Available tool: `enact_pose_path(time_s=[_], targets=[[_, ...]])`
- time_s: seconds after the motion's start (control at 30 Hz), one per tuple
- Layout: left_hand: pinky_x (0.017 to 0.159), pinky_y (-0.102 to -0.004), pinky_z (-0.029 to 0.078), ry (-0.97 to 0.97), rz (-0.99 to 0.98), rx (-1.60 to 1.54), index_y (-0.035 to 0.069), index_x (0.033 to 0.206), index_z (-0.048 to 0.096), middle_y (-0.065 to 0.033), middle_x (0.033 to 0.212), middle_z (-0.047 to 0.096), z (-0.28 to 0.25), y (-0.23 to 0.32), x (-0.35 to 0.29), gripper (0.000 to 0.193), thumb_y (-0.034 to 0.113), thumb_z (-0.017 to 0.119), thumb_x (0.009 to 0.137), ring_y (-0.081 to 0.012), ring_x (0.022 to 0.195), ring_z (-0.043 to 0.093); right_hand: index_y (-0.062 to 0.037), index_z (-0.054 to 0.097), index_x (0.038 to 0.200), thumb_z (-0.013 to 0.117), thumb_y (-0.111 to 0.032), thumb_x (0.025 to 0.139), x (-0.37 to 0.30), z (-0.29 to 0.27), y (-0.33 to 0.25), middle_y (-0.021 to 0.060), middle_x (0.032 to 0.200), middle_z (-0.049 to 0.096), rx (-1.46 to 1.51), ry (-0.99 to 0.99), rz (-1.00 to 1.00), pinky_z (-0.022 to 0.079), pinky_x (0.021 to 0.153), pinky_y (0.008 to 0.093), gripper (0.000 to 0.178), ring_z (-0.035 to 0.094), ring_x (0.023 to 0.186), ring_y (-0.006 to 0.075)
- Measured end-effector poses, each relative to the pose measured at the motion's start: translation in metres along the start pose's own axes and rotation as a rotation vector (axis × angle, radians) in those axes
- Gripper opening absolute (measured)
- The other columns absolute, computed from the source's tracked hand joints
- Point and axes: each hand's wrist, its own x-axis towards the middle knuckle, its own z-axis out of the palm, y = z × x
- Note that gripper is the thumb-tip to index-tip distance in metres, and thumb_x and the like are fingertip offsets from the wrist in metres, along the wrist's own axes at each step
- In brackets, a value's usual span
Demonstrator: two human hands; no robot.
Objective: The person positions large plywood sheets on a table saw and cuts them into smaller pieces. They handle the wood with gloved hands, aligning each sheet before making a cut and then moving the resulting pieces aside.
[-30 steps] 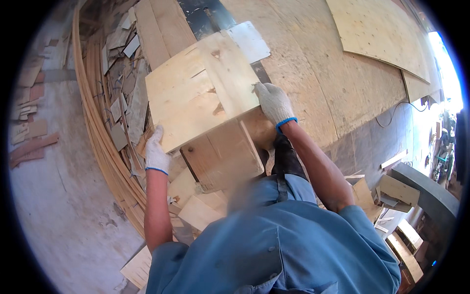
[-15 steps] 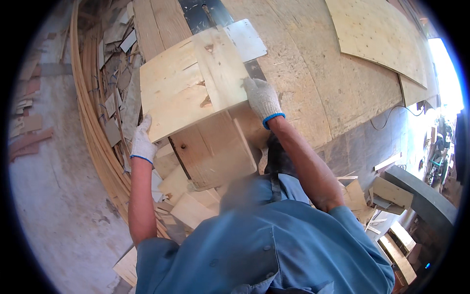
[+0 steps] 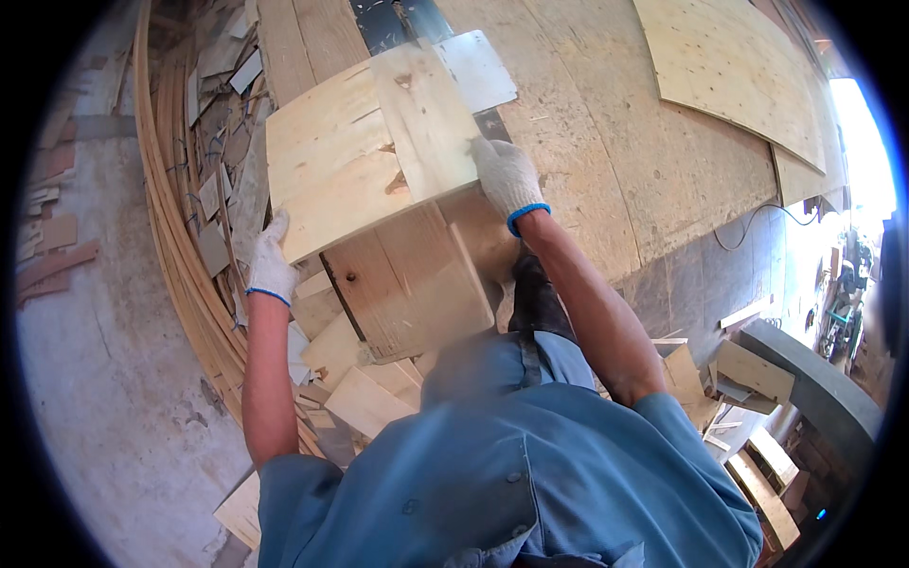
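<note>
A pale plywood panel (image 3: 327,151) with knots and a lighter strip lies flat across the near end of the wooden work table. My left hand (image 3: 273,262), in a white knitted glove with a blue cuff, grips its near left corner. At the near right corner my right hand (image 3: 507,180), gloved alike, closes on the edge; its fingertips are partly hidden. Just past the panel, a pale metal plate (image 3: 478,71) and a dark metal strip (image 3: 381,26) are set along the table top.
Beneath the panel, a wooden box-like stand (image 3: 402,284) faces me. Offcuts (image 3: 369,402) litter the floor around it. Long thin wood strips (image 3: 170,227) run along the left. More plywood sheets (image 3: 739,76) lie on the table's right side, with a dark cable (image 3: 748,232) hanging nearby.
The panel has shifted slightly away from me and a little left, with both hands moving along on its corners. My grip looks the same.
</note>
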Motion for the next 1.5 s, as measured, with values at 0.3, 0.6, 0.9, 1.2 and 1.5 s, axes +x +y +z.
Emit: enact_pose_path(time_s=[0.3,0.6,0.9,1.2,1.5], targets=[[0.068,-0.0364,0.051,-0.023,0.029,0.007,0.018,0.122,0.061,-0.0025,0.110,0.068,0.010,0.005,-0.010,0.038,0.042,0.061,0.093,-0.0179,0.093,0.066,0.0005,0.069,0.095,0.049,-0.037,0.095,-0.001,0.007,0.012,0.0099,0.068,0.062,0.012,0.019,-0.035,0.046,0.058,0.0346,0.042,0.059,0.060,0.0180],[0.094,-0.0367,0.051,-0.180,0.221,-0.066,0.000,0.133,0.052,-0.0101,0.124,0.063,-0.007,-0.065,-0.023,0.050,0.037,0.052,0.100,-0.0227,0.112,0.062,-0.0008,0.067,0.097,0.051,-0.036,0.097,-0.056,0.010,0.072,0.0074,0.067,0.060,-0.036,0.056,-0.233,0.045,0.053,0.0325,0.039,0.058,0.056,0.0150],[0.103,-0.0361,0.044,-0.102,0.251,0.207,-0.002,0.140,0.043,-0.0131,0.137,0.052,-0.049,-0.217,-0.104,0.052,0.035,0.045,0.103,-0.0236,0.123,0.053,0.0017,0.069,0.089,0.062,-0.048,0.090,-0.144,-0.052,0.048,0.0086,0.075,0.067,-0.004,-0.322,0.539,0.049,0.055,0.0344,0.050,0.064,0.062,0.0189],[0.110,-0.0381,0.035,-0.034,0.199,0.090,-0.004,0.143,0.038,-0.0172,0.145,0.045,0.087,-0.195,-0.207,0.063,0.042,0.044,0.102,-0.0280,0.129,0.046,-0.0018,0.074,0.091,0.062,-0.054,0.085,-0.222,-0.157,0.095,0.0167,0.082,0.071,0.176,-0.213,0.520,0.051,0.075,0.0375,0.054,0.067,0.076,0.0268],[0.105,-0.0358,0.042,-0.643,0.454,0.677,-0.009,0.137,0.044,-0.0183,0.136,0.053,0.299,-0.270,-0.281,0.055,0.035,0.040,0.104,-0.0257,0.123,0.053,-0.0015,0.069,0.107,0.061,-0.043,0.090,-0.438,-0.343,0.249,0.0138,0.089,0.070,0.189,0.325,0.535,0.052,0.075,0.0357,0.045,0.067,0.082,0.0234]])
